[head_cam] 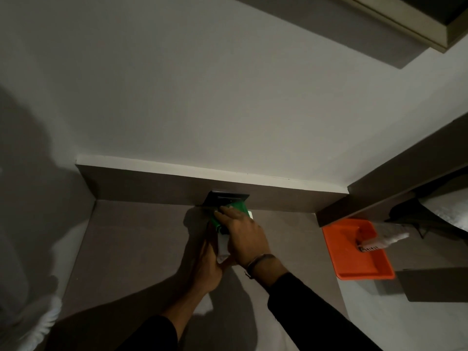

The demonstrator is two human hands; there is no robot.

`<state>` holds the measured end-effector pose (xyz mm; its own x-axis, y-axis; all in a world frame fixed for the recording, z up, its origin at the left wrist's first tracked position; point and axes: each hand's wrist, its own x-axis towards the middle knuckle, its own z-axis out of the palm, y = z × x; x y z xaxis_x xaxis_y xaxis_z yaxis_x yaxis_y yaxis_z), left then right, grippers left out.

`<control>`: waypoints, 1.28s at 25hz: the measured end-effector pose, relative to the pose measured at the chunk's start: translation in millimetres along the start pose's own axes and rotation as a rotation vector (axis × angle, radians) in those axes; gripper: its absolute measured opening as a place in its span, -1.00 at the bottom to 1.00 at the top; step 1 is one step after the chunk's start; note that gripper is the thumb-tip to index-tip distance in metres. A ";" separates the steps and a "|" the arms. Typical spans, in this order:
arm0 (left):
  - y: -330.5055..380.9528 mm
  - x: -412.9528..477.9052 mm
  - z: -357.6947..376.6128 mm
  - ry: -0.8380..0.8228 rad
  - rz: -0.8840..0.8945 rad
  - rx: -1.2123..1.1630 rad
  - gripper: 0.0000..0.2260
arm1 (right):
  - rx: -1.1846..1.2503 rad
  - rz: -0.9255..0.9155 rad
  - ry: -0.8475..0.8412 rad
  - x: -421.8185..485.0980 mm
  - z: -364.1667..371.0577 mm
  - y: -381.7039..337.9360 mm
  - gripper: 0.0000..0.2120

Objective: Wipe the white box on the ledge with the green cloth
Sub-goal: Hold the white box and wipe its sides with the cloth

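The small white box (224,245) is lying on the brown ledge (141,239), close to the ledge's back edge and mostly hidden between the two hands, so only a pale strip of it is showing. The crumpled green cloth (238,207) is lying over the far end of the box, touching it, and is being pressed down by the right hand (244,235), whose fingers (222,212) are lying flat and close together on top of the cloth. The left hand (209,264) is gripping the near left side of the box, its fingers curling around the edge. Just behind the box, a flat black square plate (226,198) is leaning against the low brown back panel of the ledge, with the cloth touching its lower edge. Well to the right of the box, an orange rectangular plastic tray (354,257) is sitting beside the ledge, with a brush with pale bristles (379,243) resting across its far corner
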<state>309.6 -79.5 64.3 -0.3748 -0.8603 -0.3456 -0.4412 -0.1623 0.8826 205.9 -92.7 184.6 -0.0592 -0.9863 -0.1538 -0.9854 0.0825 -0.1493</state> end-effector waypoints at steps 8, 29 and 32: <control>27.4 -13.6 22.9 0.102 0.076 0.082 -0.39 | 0.063 0.053 0.023 -93.4 5.7 34.9 -0.26; 18.6 -1.3 -2.4 0.017 0.166 -0.144 -0.12 | 0.155 0.186 0.129 -81.2 16.6 78.5 -0.24; 21.8 -3.2 -4.3 0.038 0.149 -0.143 -0.09 | 0.148 0.185 0.129 -24.4 6.9 80.9 -0.35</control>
<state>304.7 -82.4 86.0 -0.3953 -0.8970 -0.1976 -0.2617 -0.0962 0.9603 128.7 -60.9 169.6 -0.2659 -0.9617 -0.0670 -0.9221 0.2740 -0.2732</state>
